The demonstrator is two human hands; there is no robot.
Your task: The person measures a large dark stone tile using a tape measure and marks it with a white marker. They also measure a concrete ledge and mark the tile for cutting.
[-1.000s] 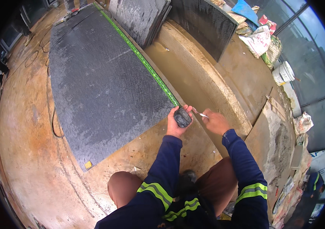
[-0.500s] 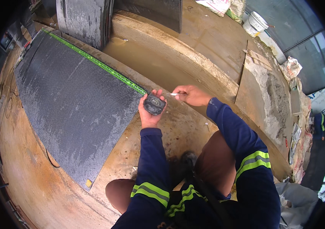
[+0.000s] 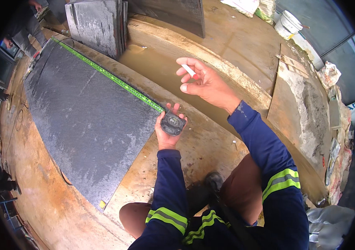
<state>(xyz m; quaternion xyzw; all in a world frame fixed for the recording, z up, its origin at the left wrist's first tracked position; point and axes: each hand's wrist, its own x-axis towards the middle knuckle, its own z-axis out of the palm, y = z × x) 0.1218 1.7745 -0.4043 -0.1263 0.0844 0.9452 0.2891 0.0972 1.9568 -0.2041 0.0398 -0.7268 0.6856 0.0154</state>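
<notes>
A dark stone-like slab (image 3: 90, 121) lies flat at my left, its surface streaked with grey. Along its far long edge runs the green blade (image 3: 115, 79) of a tape measure, pulled out from its black case (image 3: 172, 124). My left hand (image 3: 167, 139) is closed around that case at the slab's near right corner. Raised over the muddy water trough, my right hand (image 3: 214, 88) has a short white stick with a red end (image 3: 189, 71) between its fingers, apart from the slab and the tape.
Several slabs (image 3: 94, 27) lean upright beyond the trough (image 3: 156, 68). A low concrete curb (image 3: 211, 58) borders it. A white bucket (image 3: 288, 25) and sacks stand at the far right. Another person (image 3: 27, 27) is at the slab's far left end.
My right hand has lifted up and away from beside the tape case, carrying the white stick. The left hand keeps its hold on the tape measure; the whole view has shifted slightly.
</notes>
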